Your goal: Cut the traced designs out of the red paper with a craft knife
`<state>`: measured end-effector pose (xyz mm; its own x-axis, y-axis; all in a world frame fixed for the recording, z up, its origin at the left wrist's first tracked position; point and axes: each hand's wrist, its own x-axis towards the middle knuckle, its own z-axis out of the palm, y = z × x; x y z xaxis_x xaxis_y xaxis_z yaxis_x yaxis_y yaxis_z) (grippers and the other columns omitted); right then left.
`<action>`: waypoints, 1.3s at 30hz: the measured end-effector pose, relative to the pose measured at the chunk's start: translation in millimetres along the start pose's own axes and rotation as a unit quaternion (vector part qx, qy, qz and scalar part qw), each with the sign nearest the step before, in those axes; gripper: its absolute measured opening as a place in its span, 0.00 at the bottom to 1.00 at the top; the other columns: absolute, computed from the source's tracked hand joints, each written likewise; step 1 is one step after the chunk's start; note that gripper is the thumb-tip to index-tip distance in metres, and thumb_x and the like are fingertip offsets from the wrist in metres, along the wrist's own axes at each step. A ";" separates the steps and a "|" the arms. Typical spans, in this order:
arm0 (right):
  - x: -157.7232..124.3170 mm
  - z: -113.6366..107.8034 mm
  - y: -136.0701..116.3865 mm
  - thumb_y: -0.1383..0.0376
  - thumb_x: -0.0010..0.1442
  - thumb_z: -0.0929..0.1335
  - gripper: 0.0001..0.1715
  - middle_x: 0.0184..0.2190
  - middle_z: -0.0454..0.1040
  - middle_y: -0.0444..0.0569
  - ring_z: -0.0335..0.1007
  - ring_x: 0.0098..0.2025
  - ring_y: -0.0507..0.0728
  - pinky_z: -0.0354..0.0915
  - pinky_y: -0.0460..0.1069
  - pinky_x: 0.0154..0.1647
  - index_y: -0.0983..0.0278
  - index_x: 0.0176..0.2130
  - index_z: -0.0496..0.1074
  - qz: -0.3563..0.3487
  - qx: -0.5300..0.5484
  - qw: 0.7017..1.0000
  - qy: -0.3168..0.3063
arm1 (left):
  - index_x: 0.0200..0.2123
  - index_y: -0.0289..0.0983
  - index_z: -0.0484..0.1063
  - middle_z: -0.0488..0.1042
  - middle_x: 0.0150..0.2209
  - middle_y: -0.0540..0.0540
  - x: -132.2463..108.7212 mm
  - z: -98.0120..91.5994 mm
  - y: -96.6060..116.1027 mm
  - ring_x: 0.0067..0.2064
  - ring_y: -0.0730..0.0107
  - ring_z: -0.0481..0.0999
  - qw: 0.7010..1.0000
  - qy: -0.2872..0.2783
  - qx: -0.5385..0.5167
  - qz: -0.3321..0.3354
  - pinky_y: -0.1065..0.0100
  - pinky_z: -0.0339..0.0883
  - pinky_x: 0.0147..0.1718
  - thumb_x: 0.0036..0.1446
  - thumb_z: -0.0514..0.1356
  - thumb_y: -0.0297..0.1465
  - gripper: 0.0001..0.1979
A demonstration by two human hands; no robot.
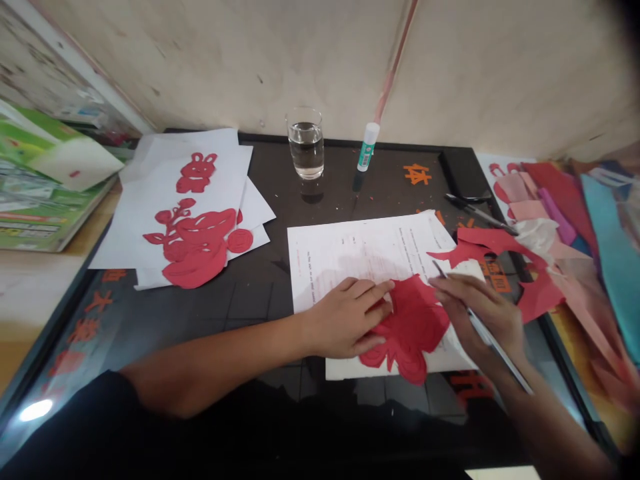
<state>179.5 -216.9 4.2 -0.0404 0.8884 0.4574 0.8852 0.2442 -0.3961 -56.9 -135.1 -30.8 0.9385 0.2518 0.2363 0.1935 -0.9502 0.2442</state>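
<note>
Far left, a green-and-white carton (pixel 50 160) at the edge of the dark glass-topped counter (pixel 260 173). Next along, loose white sheets (pixel 150 220) carrying a red paper rabbit (pixel 196 173) and a larger red floral cut-out (pixel 197 250). Toward the wall, a glass of water (pixel 305 143) and, just right of it, a green-labelled glue stick (pixel 367 147), apparently upright. Then, near the middle of the counter, a printed sheet (pixel 350 257) lying under the left hand (pixel 347 319), its fingers (pixel 373 293) spread wide and flat against a lobed red paper cut-out (pixel 413 327), pressing rather than gripping. That cut-out on white paper between both hands, its long axis roughly running away from the person, though its exact outline partly hidden. Likely very light, thin and floppy, prone to tearing at narrow links, so best held by flat pressure on its broad lobes. Right of it, the right hand (pixel 480 313), fingers (pixel 465 287) closed narrowly around a slender craft knife (pixel 493 340), its tip toward the upper left and its shaft angled down to the lower right. Beyond, scissors (pixel 467 199), a jagged red paper offcut (pixel 500 257) and, at far right, a heap of coloured paper (pixel 600 220)
</note>
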 end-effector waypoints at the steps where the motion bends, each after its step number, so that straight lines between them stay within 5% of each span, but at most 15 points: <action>1: 7.7 0.0 8.5 0.69 0.61 0.68 0.10 0.44 0.78 0.52 0.77 0.43 0.60 0.71 0.54 0.44 0.60 0.44 0.74 -0.025 -0.009 0.999 -0.018 | 0.56 0.32 0.67 0.61 0.64 0.34 -0.2 0.2 -1.2 0.55 0.53 0.65 1.000 0.010 -0.007 -0.001 0.56 0.61 0.51 0.66 0.51 0.46 0.26; 3: 19.8 3.3 23.8 0.67 0.59 0.70 0.09 0.46 0.77 0.54 0.73 0.51 0.64 0.68 0.59 0.50 0.61 0.43 0.73 -0.084 -0.032 0.994 -0.068 | 0.56 0.33 0.67 0.64 0.61 0.36 -0.3 -0.4 -3.9 0.55 0.54 0.66 0.999 0.035 -0.021 -0.009 0.56 0.62 0.51 0.66 0.51 0.45 0.24; 6: 25.6 10.2 35.3 0.67 0.59 0.69 0.05 0.39 0.78 0.52 0.74 0.46 0.62 0.68 0.56 0.45 0.62 0.39 0.71 -0.099 -0.013 0.985 -0.141 | 0.54 0.34 0.68 0.70 0.56 0.39 0.4 -6.4 -5.9 0.53 0.57 0.67 0.996 0.074 -0.026 -0.040 0.57 0.63 0.50 0.67 0.51 0.40 0.20; 12: 8.3 5.8 27.8 0.70 0.53 0.68 0.04 0.25 0.72 0.42 0.70 0.26 0.52 0.64 0.46 0.27 0.61 0.30 0.69 0.091 0.038 0.994 -0.054 | 0.45 0.35 0.73 0.76 0.45 0.43 0.4 -36.2 17.0 0.46 0.60 0.70 0.996 0.082 0.023 -0.039 0.59 0.64 0.44 0.66 0.53 0.33 0.12; 17: -12.7 -6.0 19.8 0.68 0.52 0.69 0.05 0.19 0.70 0.40 0.67 0.19 0.52 0.63 0.45 0.20 0.61 0.29 0.67 0.234 0.111 0.963 -0.076 | 0.52 0.30 0.70 0.73 0.53 0.38 5.7 -38.7 35.6 0.52 0.56 0.70 0.997 0.070 0.031 -0.018 0.56 0.65 0.49 0.66 0.53 0.35 0.18; 21: -27.7 -15.0 16.7 0.65 0.57 0.69 0.06 0.19 0.71 0.41 0.67 0.19 0.52 0.64 0.45 0.19 0.61 0.30 0.67 0.191 0.109 0.970 -0.107 | 0.58 0.26 0.66 0.67 0.60 0.33 14.3 -13.4 27.3 0.63 0.52 0.63 0.999 0.033 0.037 -0.012 0.53 0.60 0.59 0.67 0.53 0.37 0.23; 24: -32.6 -25.3 19.0 0.64 0.57 0.71 0.03 0.28 0.76 0.46 0.73 0.26 0.54 0.69 0.48 0.27 0.61 0.33 0.72 0.097 0.016 0.995 -0.011 | 0.59 0.26 0.65 0.63 0.63 0.34 16.9 6.1 18.8 0.66 0.50 0.59 0.999 -0.008 0.042 -0.002 0.52 0.58 0.61 0.67 0.52 0.42 0.28; 27: -27.2 -31.8 20.6 0.65 0.63 0.67 0.11 0.33 0.79 0.49 0.77 0.31 0.56 0.72 0.50 0.33 0.60 0.46 0.73 0.106 0.074 0.991 0.031 | 0.60 0.26 0.64 0.62 0.64 0.34 15.6 15.7 15.1 0.66 0.50 0.59 0.999 -0.014 0.033 0.000 0.51 0.57 0.62 0.68 0.50 0.45 0.29; 29: -17.2 -29.8 20.9 0.65 0.63 0.67 0.14 0.32 0.80 0.47 0.77 0.29 0.56 0.73 0.49 0.31 0.60 0.49 0.72 0.128 0.152 0.980 -0.020 | 0.60 0.26 0.64 0.63 0.64 0.33 14.3 16.7 14.7 0.65 0.50 0.59 1.000 -0.002 0.021 -0.002 0.51 0.57 0.62 0.68 0.50 0.45 0.30; 33: 6.6 -13.6 28.2 0.65 0.61 0.70 0.05 0.31 0.80 0.45 0.77 0.30 0.54 0.73 0.47 0.32 0.60 0.40 0.77 0.074 0.210 0.965 -0.141 | 0.58 0.27 0.66 0.62 0.63 0.28 13.4 14.1 15.1 0.64 0.46 0.60 1.000 0.018 -0.003 -0.011 0.48 0.59 0.60 0.67 0.51 0.44 0.28; 39: 12.6 -0.2 47.6 0.67 0.61 0.70 0.09 0.40 0.81 0.46 0.79 0.40 0.57 0.75 0.49 0.41 0.58 0.43 0.77 0.122 0.276 0.932 -0.202 | 0.59 0.29 0.65 0.58 0.65 0.27 12.9 12.1 14.2 0.66 0.42 0.57 0.999 0.013 -0.021 -0.027 0.46 0.57 0.61 0.66 0.51 0.45 0.28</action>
<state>221.3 -194.2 -8.8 -0.1387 0.9903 0.0067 0.5221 0.0788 -0.8492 -38.6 -147.5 -35.6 0.9189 0.3080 0.2465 0.2309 -0.9266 0.2969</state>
